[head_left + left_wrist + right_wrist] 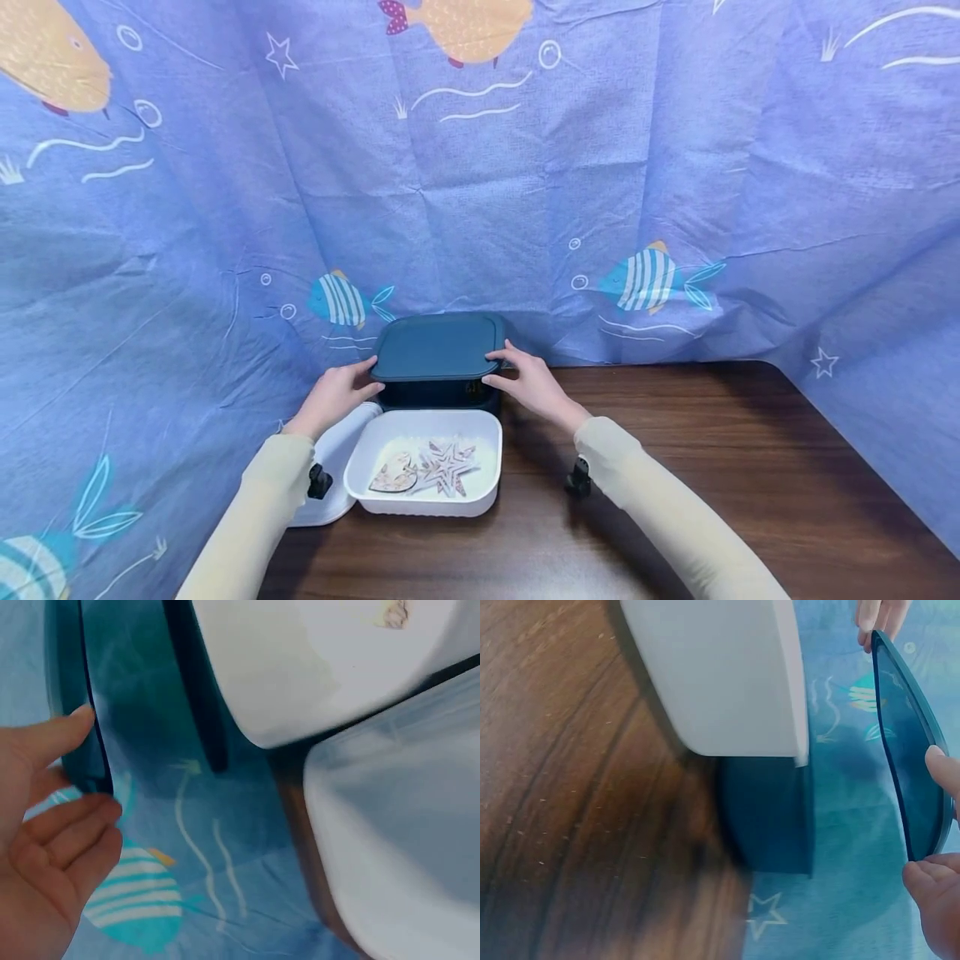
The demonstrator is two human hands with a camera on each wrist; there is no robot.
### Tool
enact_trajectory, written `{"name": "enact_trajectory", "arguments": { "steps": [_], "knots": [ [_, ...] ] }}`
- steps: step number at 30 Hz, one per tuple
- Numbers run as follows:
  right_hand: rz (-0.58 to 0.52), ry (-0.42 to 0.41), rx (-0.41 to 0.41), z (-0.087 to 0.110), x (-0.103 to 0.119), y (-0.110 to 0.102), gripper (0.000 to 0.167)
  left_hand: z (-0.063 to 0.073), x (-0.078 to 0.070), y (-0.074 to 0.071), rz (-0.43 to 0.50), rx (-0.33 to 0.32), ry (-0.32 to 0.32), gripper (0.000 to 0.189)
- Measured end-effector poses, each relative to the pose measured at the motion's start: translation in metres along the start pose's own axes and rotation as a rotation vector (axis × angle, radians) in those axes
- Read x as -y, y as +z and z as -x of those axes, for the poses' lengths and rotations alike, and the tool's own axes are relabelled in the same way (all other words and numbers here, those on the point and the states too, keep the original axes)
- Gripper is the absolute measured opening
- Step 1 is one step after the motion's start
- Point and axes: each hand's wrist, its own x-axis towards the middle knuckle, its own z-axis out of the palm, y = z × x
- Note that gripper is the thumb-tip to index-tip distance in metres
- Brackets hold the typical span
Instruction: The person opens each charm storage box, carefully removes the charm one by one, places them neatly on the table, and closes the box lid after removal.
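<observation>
A dark blue lid [438, 346] hangs level above a dark blue box [769, 814], with a gap between them. My left hand [330, 402] pinches the lid's left front corner between thumb and fingers. At its right front corner my right hand [536, 387] grips the lid the same way. Just in front of the dark blue box stands a white container [423, 505] without a cover. Inside it lie a patterned heart-shaped piece [393, 475] and patterned star-shaped pieces [450, 468]. What the dark blue box holds is mostly hidden under the lid.
A whitish lid [330, 454] lies left of the white container, partly under my left forearm. The brown wooden table [675, 467] extends to the right. A blue fish-print cloth [480, 192] hangs behind and at both sides, close to the dark blue box.
</observation>
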Motion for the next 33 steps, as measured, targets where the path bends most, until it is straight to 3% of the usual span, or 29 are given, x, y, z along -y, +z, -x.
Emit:
{"name": "enact_trajectory", "arguments": {
  "steps": [5,12,20,33],
  "knots": [
    [-0.007,0.005,-0.016,0.002,0.011,-0.013,0.048,0.001,-0.023,-0.003,-0.091,-0.112,-0.007,0.065],
    [0.008,0.008,-0.057,0.009,0.029,-0.025,0.048,0.005,-0.049,-0.003,-0.18,-0.265,0.043,0.061],
    [-0.005,0.003,-0.126,0.021,0.041,-0.043,0.045,0.002,-0.073,0.0,-0.15,-0.373,0.061,0.055],
    [-0.026,-0.013,-0.192,0.028,0.056,-0.056,0.042,0.001,-0.088,-0.001,-0.215,-0.536,0.096,0.046]
  ]
}}
